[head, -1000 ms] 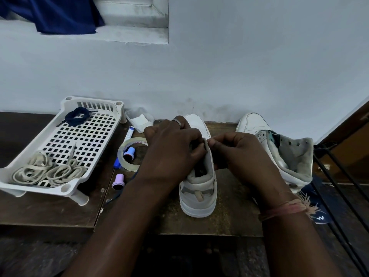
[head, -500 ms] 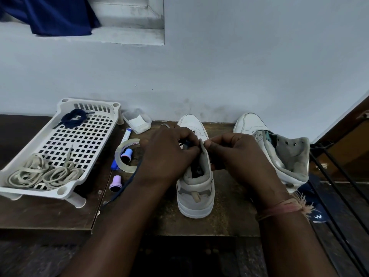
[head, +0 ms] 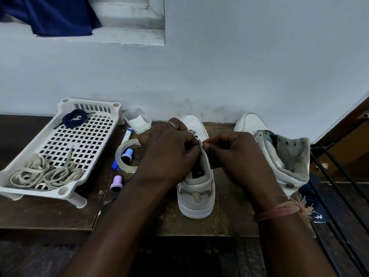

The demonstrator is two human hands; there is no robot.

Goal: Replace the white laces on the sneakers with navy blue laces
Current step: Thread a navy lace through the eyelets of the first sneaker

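Note:
A white sneaker [head: 196, 194] stands heel toward me in the middle of the wooden table. My left hand [head: 169, 152] curls over its left eyelet side, fingers closed on a navy lace [head: 117, 193] that trails from under my wrist onto the table. My right hand [head: 235, 156] pinches the top edge of the sneaker's tongue [head: 204, 156]. The eyelets are hidden by my fingers. A second white sneaker [head: 279, 156] without laces stands to the right, tongue flopped open. Another coiled navy lace [head: 74, 117] and the removed white laces [head: 46, 172] lie in the white tray [head: 60, 191].
Between tray and sneaker lie a roll of clear tape [head: 127, 166], two purple caps [head: 115, 182], a pen [head: 126, 136] and a small plastic container [head: 137, 122]. A black metal rack [head: 339, 186] stands at the right. The wall is just behind the shoes.
My left hand has slid slightly forward and down over the eyelets. My right hand keeps its pinch at the tongue. Neither sneaker has moved.

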